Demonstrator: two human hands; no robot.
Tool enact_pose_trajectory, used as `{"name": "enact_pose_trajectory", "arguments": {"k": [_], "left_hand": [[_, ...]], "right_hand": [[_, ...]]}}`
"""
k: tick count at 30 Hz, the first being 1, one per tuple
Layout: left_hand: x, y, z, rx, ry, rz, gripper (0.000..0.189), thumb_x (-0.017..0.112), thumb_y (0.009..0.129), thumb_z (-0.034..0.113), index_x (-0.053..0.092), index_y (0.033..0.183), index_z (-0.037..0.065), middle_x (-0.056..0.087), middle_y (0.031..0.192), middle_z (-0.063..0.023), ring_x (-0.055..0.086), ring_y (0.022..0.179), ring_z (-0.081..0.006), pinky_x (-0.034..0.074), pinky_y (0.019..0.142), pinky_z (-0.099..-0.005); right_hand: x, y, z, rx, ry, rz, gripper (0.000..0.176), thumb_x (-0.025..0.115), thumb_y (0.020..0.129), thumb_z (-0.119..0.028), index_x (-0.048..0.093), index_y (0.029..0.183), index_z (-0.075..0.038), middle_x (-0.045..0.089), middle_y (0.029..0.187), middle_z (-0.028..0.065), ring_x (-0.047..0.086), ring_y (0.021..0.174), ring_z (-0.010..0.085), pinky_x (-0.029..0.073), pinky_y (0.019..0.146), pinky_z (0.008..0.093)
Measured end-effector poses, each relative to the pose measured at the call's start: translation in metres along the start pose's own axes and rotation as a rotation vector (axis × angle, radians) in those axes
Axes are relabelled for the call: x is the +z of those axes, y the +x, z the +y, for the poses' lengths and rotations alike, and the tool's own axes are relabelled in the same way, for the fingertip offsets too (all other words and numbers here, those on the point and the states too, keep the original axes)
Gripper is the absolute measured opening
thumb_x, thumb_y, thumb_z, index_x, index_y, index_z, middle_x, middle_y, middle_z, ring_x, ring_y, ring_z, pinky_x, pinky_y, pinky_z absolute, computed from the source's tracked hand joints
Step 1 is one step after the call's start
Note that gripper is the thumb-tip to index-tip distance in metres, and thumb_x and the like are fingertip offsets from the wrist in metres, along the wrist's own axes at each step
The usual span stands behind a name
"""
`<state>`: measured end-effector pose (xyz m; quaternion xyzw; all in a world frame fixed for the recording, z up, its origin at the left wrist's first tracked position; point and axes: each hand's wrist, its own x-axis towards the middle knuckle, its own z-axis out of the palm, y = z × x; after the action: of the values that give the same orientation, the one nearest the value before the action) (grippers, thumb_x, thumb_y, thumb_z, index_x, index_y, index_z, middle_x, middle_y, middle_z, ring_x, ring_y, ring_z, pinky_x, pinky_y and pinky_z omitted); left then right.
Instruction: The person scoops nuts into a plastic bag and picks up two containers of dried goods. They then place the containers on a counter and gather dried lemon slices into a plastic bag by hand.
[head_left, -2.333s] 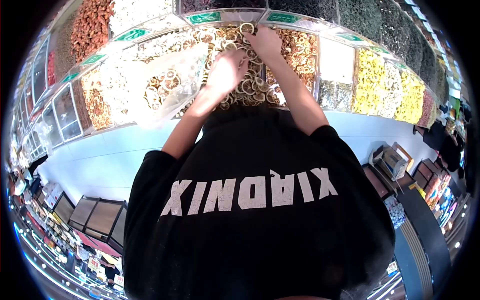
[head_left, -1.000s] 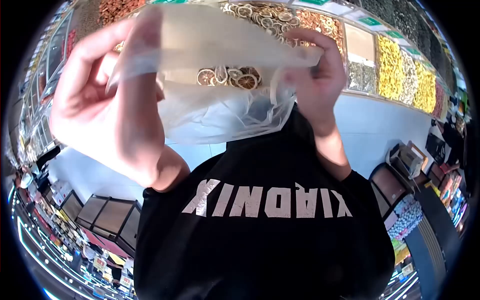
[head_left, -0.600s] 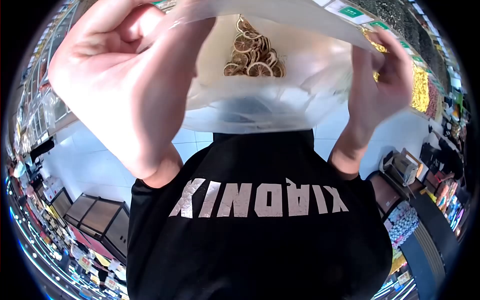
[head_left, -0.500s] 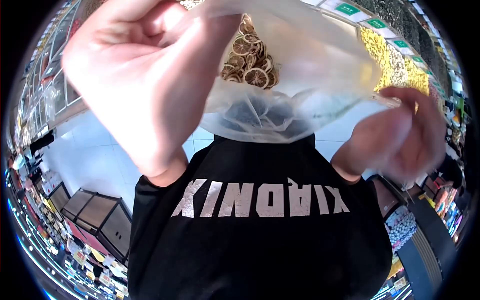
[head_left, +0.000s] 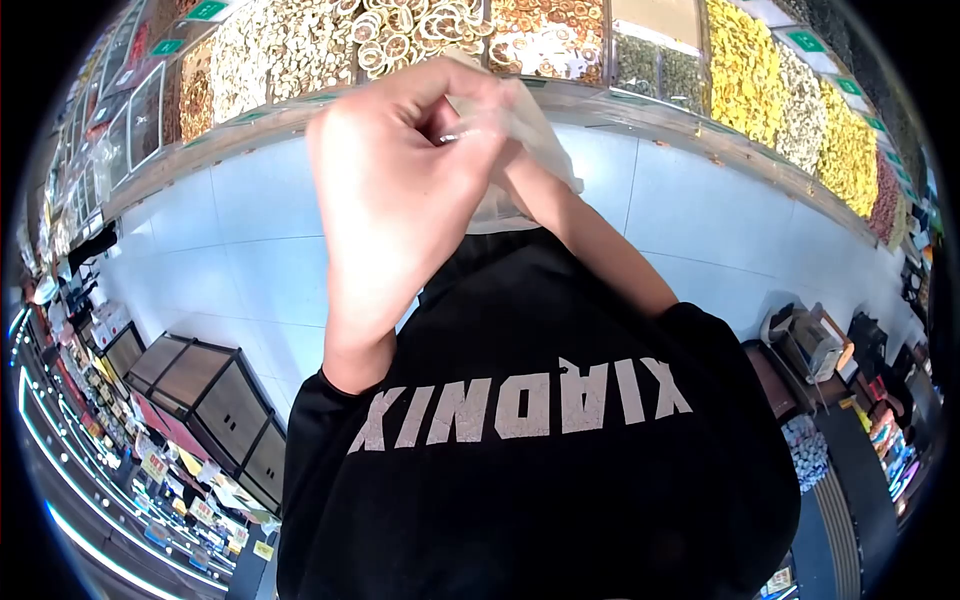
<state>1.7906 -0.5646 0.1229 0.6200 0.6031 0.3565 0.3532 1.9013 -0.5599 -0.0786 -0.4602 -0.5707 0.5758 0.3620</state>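
Observation:
My left hand (head_left: 400,165) is raised in front of my chest, its fingers curled closed at the gathered top of a translucent plastic bag (head_left: 545,140). My right hand (head_left: 512,145) reaches in from the right and meets the left one at the bag; its fingers are smeared by motion and mostly hidden. Part of the bag hangs below and behind the hands, against the top of my black shirt (head_left: 530,520). What the bag holds is hidden.
Ahead runs a curved counter of open bins, with dried citrus slices (head_left: 400,30), pale slices (head_left: 290,60), reddish slices (head_left: 545,35) and yellow pieces (head_left: 740,70). A dark-framed cabinet (head_left: 215,400) stands at the left, boxes (head_left: 810,340) at the right.
My right hand has swung from the far right to my left hand. The bag, spread wide before, is now bunched between them, and the citrus slices seen in or through it are now visible in the bin.

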Motion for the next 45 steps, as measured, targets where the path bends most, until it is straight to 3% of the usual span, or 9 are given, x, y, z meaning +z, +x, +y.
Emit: {"name": "enact_pose_trajectory", "arguments": {"k": [10, 16, 21, 28, 30, 33, 35, 40, 45], "left_hand": [[0.037, -0.025, -0.007, -0.036, 0.241, -0.045, 0.01, 0.077, 0.085, 0.012, 0.075, 0.087, 0.002, 0.045, 0.049, 0.0022, 0.034, 0.048, -0.0031, 0.028, 0.045, -0.0252], [0.021, -0.025, -0.006, -0.115, 0.237, 0.04, 0.011, 0.075, 0.082, 0.012, 0.074, 0.088, 0.003, 0.055, 0.051, -0.0055, 0.048, 0.043, -0.0115, 0.041, 0.046, -0.0292], [-0.01, -0.021, -0.006, -0.128, 0.222, 0.146, 0.01, 0.075, 0.081, 0.011, 0.075, 0.088, 0.003, 0.051, 0.051, 0.0, 0.044, 0.045, -0.0054, 0.037, 0.046, -0.0261], [0.006, -0.019, -0.001, -0.065, 0.141, 0.098, 0.012, 0.077, 0.084, 0.01, 0.076, 0.09, 0.0, 0.044, 0.054, 0.0072, 0.034, 0.05, -0.001, 0.024, 0.046, -0.0216], [-0.024, 0.001, 0.003, -0.139, -0.009, -0.445, 0.037, 0.078, 0.082, 0.013, 0.065, 0.115, 0.002, 0.062, 0.085, -0.0078, 0.055, 0.081, -0.0084, 0.044, 0.071, -0.0245], [-0.035, 0.042, -0.005, -0.143, -0.26, -0.781, 0.039, 0.077, 0.083, 0.014, 0.063, 0.118, 0.005, 0.06, 0.094, -0.0086, 0.055, 0.085, -0.01, 0.044, 0.075, -0.0233], [0.021, -0.01, 0.005, 0.022, 0.199, 0.024, 0.012, 0.076, 0.084, 0.012, 0.076, 0.09, 0.001, 0.046, 0.053, 0.0062, 0.035, 0.049, -0.0018, 0.027, 0.045, -0.0226], [0.037, -0.009, -0.013, 0.161, 0.197, -0.041, 0.012, 0.074, 0.084, 0.013, 0.075, 0.088, 0.002, 0.049, 0.049, 0.0011, 0.041, 0.046, -0.0041, 0.034, 0.045, -0.0247], [0.036, -0.027, -0.032, -0.022, 0.228, -0.088, 0.013, 0.074, 0.084, 0.014, 0.074, 0.087, 0.001, 0.052, 0.049, -0.0004, 0.041, 0.046, -0.0038, 0.034, 0.045, -0.0255]], "right_hand": [[-0.013, -0.02, 0.052, 0.066, -0.124, 0.075, 0.019, 0.069, 0.092, -0.02, 0.067, 0.088, -0.001, 0.066, 0.08, 0.0032, 0.058, 0.075, 0.0144, 0.048, 0.064, 0.0347], [-0.011, -0.009, 0.078, -0.027, 0.142, -0.003, 0.026, 0.063, 0.091, -0.011, 0.069, 0.116, -0.009, 0.071, 0.111, 0.0097, 0.067, 0.101, 0.0244, 0.054, 0.085, 0.035], [-0.047, -0.019, 0.02, -0.655, -0.621, -0.08, 0.056, 0.058, 0.083, 0.004, 0.059, 0.136, -0.012, 0.061, 0.137, 0.0069, 0.059, 0.121, 0.0291, 0.047, 0.105, 0.037], [-0.075, -0.043, 0.009, -0.429, -0.364, 0.072, 0.035, 0.06, 0.093, -0.016, 0.063, 0.126, -0.005, 0.066, 0.128, 0.0112, 0.062, 0.114, 0.0299, 0.049, 0.097, 0.0357], [-0.071, -0.045, -0.003, -0.247, -0.298, 0.117, 0.034, 0.06, 0.095, -0.019, 0.063, 0.126, -0.005, 0.066, 0.126, 0.0113, 0.061, 0.113, 0.0304, 0.049, 0.095, 0.0363], [-0.074, -0.039, 0.015, -0.031, -0.296, 0.169, 0.036, 0.06, 0.096, -0.027, 0.063, 0.127, -0.009, 0.066, 0.124, 0.012, 0.061, 0.112, 0.0313, 0.049, 0.094, 0.0372], [-0.08, -0.018, 0.049, -0.057, -0.568, 0.091, 0.037, 0.057, 0.096, -0.031, 0.064, 0.127, -0.012, 0.067, 0.122, 0.0124, 0.061, 0.113, 0.0317, 0.049, 0.094, 0.0381], [-0.056, -0.006, 0.014, 0.334, -0.514, 0.044, 0.044, 0.053, 0.093, -0.049, 0.068, 0.119, -0.017, 0.069, 0.115, 0.0131, 0.065, 0.109, 0.0273, 0.05, 0.091, 0.0394], [-0.008, 0.006, 0.083, 0.108, -0.203, -0.144, 0.044, 0.055, 0.093, -0.048, 0.069, 0.109, -0.01, 0.07, 0.109, 0.0113, 0.066, 0.099, 0.0254, 0.05, 0.084, 0.0387]]}}
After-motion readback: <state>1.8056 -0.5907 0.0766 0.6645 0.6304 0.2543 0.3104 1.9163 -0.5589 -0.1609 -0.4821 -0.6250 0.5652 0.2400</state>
